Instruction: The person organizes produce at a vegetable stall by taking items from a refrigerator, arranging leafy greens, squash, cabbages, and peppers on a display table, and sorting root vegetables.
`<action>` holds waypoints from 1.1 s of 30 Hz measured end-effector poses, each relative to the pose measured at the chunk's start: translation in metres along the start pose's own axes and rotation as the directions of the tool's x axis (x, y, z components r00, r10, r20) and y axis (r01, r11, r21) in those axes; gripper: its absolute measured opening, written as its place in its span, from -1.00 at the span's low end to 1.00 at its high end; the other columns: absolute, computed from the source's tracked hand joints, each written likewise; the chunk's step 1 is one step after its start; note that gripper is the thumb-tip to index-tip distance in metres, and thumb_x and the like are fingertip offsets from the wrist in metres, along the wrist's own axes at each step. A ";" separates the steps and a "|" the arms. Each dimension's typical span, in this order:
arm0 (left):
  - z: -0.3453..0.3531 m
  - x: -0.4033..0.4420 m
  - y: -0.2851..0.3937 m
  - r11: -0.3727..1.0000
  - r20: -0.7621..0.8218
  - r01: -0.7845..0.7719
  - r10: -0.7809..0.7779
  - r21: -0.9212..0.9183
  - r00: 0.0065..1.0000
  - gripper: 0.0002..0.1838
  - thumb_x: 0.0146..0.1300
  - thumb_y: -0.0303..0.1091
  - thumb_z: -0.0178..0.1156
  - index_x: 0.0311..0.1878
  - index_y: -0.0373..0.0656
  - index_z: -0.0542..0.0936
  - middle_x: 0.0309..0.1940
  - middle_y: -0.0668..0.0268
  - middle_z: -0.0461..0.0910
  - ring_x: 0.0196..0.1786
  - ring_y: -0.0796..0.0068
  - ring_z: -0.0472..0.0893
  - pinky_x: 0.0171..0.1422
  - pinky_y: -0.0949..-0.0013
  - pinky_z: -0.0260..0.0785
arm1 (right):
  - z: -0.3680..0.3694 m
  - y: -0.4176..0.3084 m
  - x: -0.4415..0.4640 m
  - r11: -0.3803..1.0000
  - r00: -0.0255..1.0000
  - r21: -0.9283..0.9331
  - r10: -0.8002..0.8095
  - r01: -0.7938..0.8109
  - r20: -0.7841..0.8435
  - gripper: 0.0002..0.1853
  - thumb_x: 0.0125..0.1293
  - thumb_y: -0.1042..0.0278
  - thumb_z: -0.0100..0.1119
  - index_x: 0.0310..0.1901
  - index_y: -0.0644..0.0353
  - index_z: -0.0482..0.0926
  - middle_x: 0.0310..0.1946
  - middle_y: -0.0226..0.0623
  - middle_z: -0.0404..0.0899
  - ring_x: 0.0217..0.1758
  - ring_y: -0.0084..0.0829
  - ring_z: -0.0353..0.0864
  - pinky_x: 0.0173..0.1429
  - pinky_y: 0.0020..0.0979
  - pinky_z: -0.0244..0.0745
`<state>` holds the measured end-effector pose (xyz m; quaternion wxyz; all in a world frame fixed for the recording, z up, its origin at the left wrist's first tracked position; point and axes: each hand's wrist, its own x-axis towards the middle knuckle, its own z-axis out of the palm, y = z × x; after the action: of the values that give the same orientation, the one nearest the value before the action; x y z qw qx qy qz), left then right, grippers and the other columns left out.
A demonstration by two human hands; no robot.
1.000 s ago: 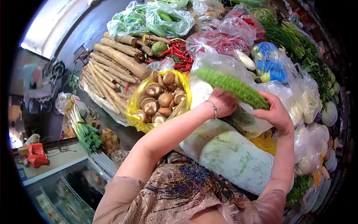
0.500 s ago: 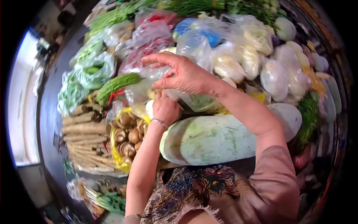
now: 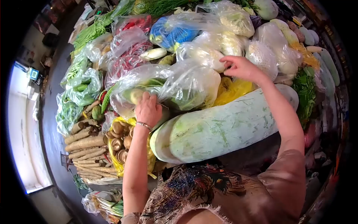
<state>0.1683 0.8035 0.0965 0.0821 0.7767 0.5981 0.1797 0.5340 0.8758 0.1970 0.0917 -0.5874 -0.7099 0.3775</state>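
Observation:
My left hand (image 3: 148,109) is closed at the near edge of a clear plastic bag (image 3: 195,84), its fingertips by a pale rounded vegetable (image 3: 136,96) inside. Long green leaves or stalks show through the bag. My right hand (image 3: 244,70) is raised with bent fingers apart, beside a bagged white vegetable (image 3: 209,56) and above a yellow plastic bag (image 3: 236,91). Whether its fingertips touch the neighbouring bag is unclear. Below both hands lies a large pale-green winter melon (image 3: 220,128).
Brown mushrooms (image 3: 119,143) in a yellow bag and long brown roots (image 3: 87,142) lie at left. Red peppers (image 3: 130,56) in clear plastic, a blue bag (image 3: 173,31) and bagged cauliflower (image 3: 236,22) fill the back. Leafy greens (image 3: 304,95) lie right of the melon.
My right hand has moved right, away from my left hand. The clear bag is now spread leftward, covering most of the bumpy green gourd. The view has shifted slightly.

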 end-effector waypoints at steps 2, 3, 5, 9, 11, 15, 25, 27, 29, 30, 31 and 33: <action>0.000 0.002 0.001 1.000 0.012 0.021 -0.022 0.022 1.000 -0.82 0.01 -0.38 0.11 -0.29 -0.21 0.50 -0.26 0.07 0.44 -0.11 -0.05 0.47 -0.08 -0.01 0.40 | 0.009 0.010 0.001 0.961 0.986 -0.225 -0.156 0.164 0.053 -0.37 0.11 0.46 0.26 0.28 0.15 0.41 0.12 -0.13 0.47 0.07 -0.30 0.52 0.15 -0.27 0.44; 0.000 0.001 0.001 1.000 0.008 0.007 -0.007 0.027 1.000 -0.82 0.01 -0.38 0.11 -0.29 -0.21 0.50 -0.26 0.07 0.44 -0.11 -0.05 0.47 -0.08 -0.01 0.40 | 0.017 0.013 0.002 0.843 0.947 -0.431 -0.288 0.321 0.143 -0.34 0.05 0.49 0.26 0.28 0.16 0.41 0.17 -0.08 0.45 0.20 -0.19 0.47 0.27 -0.18 0.37; 0.002 0.002 -0.001 0.996 0.020 -0.006 0.004 0.086 1.000 -0.83 0.01 -0.38 0.10 -0.29 -0.20 0.50 -0.25 0.07 0.44 -0.11 -0.05 0.47 -0.09 -0.01 0.40 | 0.046 0.019 0.011 0.607 0.934 -0.717 -0.306 0.341 0.186 -0.32 -0.01 0.51 0.25 0.26 0.14 0.42 0.28 -0.07 0.35 0.41 -0.07 0.24 0.42 -0.10 0.15; 0.007 0.001 -0.005 0.993 0.004 -0.023 0.023 0.115 1.000 -0.81 0.02 -0.37 0.10 -0.29 -0.21 0.51 -0.24 0.07 0.43 -0.11 -0.07 0.47 -0.06 0.00 0.39 | 0.095 0.065 0.066 0.240 0.816 -0.871 -0.517 0.429 0.259 -0.38 0.10 0.24 0.26 0.26 0.09 0.43 0.30 -0.20 0.36 0.40 -0.22 0.26 0.38 -0.18 0.20; 0.006 0.002 -0.003 0.989 0.023 -0.008 0.005 0.146 1.000 -0.80 0.02 -0.37 0.10 -0.28 -0.23 0.52 -0.24 0.05 0.43 -0.11 -0.07 0.47 -0.05 0.00 0.39 | 0.096 0.065 0.076 0.141 0.771 -0.877 -0.554 0.459 0.314 -0.37 0.11 0.18 0.26 0.26 0.10 0.42 0.26 -0.22 0.39 0.37 -0.24 0.28 0.36 -0.20 0.21; 0.006 0.001 -0.003 0.994 0.013 0.030 -0.031 0.110 0.999 -0.80 0.03 -0.37 0.13 -0.25 -0.21 0.53 -0.20 0.03 0.45 -0.09 -0.10 0.46 0.00 -0.02 0.37 | 0.092 0.044 0.080 0.218 0.830 -0.819 -0.329 0.530 0.450 -0.37 0.00 0.11 0.35 0.15 0.12 0.51 0.10 -0.29 0.46 0.23 -0.30 0.37 0.27 -0.24 0.22; 0.007 0.000 0.007 0.996 -0.013 -0.004 0.005 0.085 1.000 -0.83 0.00 -0.39 0.13 -0.31 -0.21 0.51 -0.27 0.08 0.43 -0.13 -0.07 0.46 -0.06 0.01 0.37 | 0.015 0.019 0.006 0.477 0.926 -0.794 -0.175 0.377 0.334 -0.19 -0.27 0.16 0.51 0.13 0.24 0.49 -0.07 -0.11 0.51 0.16 -0.21 0.39 0.31 -0.24 0.13; 0.008 0.001 0.008 0.995 -0.013 0.010 -0.009 0.102 1.000 -0.85 0.02 -0.38 0.12 -0.31 -0.20 0.50 -0.29 0.10 0.46 -0.15 -0.07 0.48 -0.10 -0.01 0.37 | -0.006 0.014 -0.006 0.529 0.936 -0.774 -0.151 0.349 0.319 -0.16 -0.27 0.24 0.48 0.19 0.26 0.44 0.01 -0.09 0.47 0.19 -0.16 0.38 0.30 -0.21 0.20; 0.008 0.004 0.004 0.997 0.020 0.029 -0.030 0.067 0.999 -0.83 0.05 -0.34 0.11 -0.31 -0.21 0.50 -0.27 0.08 0.49 -0.14 -0.06 0.50 -0.09 -0.01 0.38 | -0.023 0.020 -0.014 0.598 0.964 -0.759 -0.212 0.257 0.160 -0.20 -0.26 0.25 0.47 0.16 0.22 0.45 0.04 -0.05 0.45 0.15 -0.16 0.40 0.20 -0.17 0.34; 0.007 0.008 0.003 0.999 0.047 0.042 -0.044 0.034 0.998 -0.81 0.09 -0.30 0.10 -0.30 -0.22 0.50 -0.25 0.05 0.52 -0.12 -0.06 0.52 -0.07 -0.02 0.39 | -0.038 0.008 -0.023 0.672 0.984 -0.719 -0.132 0.175 0.116 -0.16 -0.25 0.27 0.46 0.20 0.21 0.41 0.10 -0.04 0.41 0.19 -0.14 0.37 0.21 -0.16 0.37; 0.006 0.012 0.004 0.998 0.048 0.043 -0.045 0.038 0.998 -0.81 0.09 -0.30 0.10 -0.30 -0.22 0.50 -0.25 0.05 0.52 -0.12 -0.06 0.52 -0.07 -0.02 0.39 | -0.054 -0.005 -0.031 0.734 0.996 -0.673 -0.049 0.089 0.078 -0.13 -0.24 0.30 0.45 0.25 0.20 0.37 0.15 -0.03 0.38 0.23 -0.12 0.35 0.22 -0.15 0.39; 0.000 0.017 0.008 0.997 0.110 0.072 -0.071 -0.004 0.991 -0.80 0.13 -0.28 0.08 -0.32 -0.24 0.48 -0.33 0.03 0.55 -0.19 -0.05 0.55 -0.08 -0.02 0.38 | -0.076 -0.005 -0.039 0.767 0.990 -0.640 -0.127 0.055 -0.067 -0.12 -0.24 0.30 0.43 0.26 0.16 0.36 0.13 -0.07 0.38 0.22 -0.12 0.35 0.26 -0.18 0.36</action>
<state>0.1799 0.8179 0.1022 0.1244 0.7631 0.6194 0.1358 0.5848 0.8734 0.2657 -0.0564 -0.5677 -0.8175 0.0786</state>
